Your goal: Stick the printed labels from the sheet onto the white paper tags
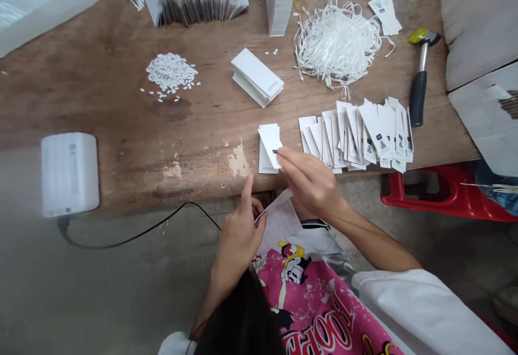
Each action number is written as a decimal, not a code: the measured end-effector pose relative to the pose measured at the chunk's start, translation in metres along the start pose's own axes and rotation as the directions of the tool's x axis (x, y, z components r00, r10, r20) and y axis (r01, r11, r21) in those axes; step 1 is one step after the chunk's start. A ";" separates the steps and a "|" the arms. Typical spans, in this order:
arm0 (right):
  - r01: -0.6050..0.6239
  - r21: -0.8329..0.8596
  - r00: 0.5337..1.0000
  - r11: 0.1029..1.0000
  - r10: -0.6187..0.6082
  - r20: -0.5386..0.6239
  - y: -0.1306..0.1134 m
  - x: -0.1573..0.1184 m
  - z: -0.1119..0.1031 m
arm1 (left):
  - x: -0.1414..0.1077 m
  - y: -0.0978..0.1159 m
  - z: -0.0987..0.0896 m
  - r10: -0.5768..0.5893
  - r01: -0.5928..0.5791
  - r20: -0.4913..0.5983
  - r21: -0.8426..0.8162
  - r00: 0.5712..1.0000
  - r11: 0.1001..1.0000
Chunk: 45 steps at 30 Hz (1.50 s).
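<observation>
My right hand [309,179] reaches over the table's front edge, its fingertips pinched together at a small dark piece [275,151] that looks like a sticker. That piece is over a white card [269,140], which lies slanted on another white card [265,163]. Lower down, my left hand [240,228] grips a pale sheet [281,220] by its edge in front of my lap. The left index finger points up towards the table edge, while the other fingers are curled. Part of the sheet is hidden behind my right hand.
Fanned white cards [356,134] lie at right, beside a hammer [421,77]. Further back are a card stack [259,74], a heap of white strings [338,45] and small white pieces [170,73]. A white device [69,174] with a cable sits left; a red stool [445,193] stands right.
</observation>
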State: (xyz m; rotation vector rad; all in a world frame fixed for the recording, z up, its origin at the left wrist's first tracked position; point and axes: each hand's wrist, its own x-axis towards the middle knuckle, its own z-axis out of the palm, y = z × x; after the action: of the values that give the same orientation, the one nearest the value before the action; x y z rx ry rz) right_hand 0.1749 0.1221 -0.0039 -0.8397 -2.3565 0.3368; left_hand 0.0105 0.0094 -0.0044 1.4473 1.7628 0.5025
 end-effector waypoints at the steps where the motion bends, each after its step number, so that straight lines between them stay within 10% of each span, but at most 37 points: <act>1: -0.027 0.012 0.997 1.000 0.028 -0.077 -0.001 -0.001 -0.008 | 0.000 0.000 0.000 -0.002 0.002 0.005 0.009 1.000 1.000; 5: -0.238 -0.094 0.904 0.967 0.185 -0.386 0.000 -0.013 -0.048 | -0.001 -0.004 -0.003 0.068 -0.070 0.059 0.038 0.996 0.997; 8: -0.362 -0.273 0.724 0.891 0.085 -0.684 0.020 -0.034 -0.069 | -0.002 -0.007 -0.006 0.118 -0.120 0.084 0.020 0.990 0.993; 10: -0.374 -0.323 0.689 0.870 0.027 -0.724 0.042 -0.054 -0.074 | -0.003 -0.009 -0.007 0.132 -0.133 0.102 0.002 0.986 0.991; 15: -0.362 -0.281 0.874 0.889 0.220 -0.433 0.066 -0.095 -0.071 | -0.005 -0.012 -0.007 0.109 -0.099 0.107 -0.095 0.988 0.991; 19: -0.342 -0.087 0.871 0.936 0.281 -0.402 0.020 -0.087 -0.070 | -0.008 -0.003 -0.005 0.018 0.002 0.071 -0.276 0.997 0.961; 25: -0.162 0.396 0.986 0.904 0.128 0.111 -0.045 -0.045 -0.045 | -0.008 0.020 -0.003 -0.020 0.109 0.163 -0.558 0.986 0.823; 38: -0.175 0.371 0.983 0.912 0.182 0.016 -0.045 -0.048 -0.031 | -0.011 0.020 -0.005 -0.092 0.152 0.139 -0.523 0.986 0.838; 45: -0.097 0.304 0.988 0.948 0.130 -0.089 -0.046 -0.054 -0.026 | -0.007 0.012 0.010 -0.206 0.338 0.271 -0.818 0.940 0.465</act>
State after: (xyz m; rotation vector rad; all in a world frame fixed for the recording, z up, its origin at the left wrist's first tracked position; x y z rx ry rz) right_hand 0.2023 0.0533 0.0108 -0.8257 -2.0928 0.6614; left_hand 0.0259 0.0044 -0.0002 0.4382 1.2500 0.9149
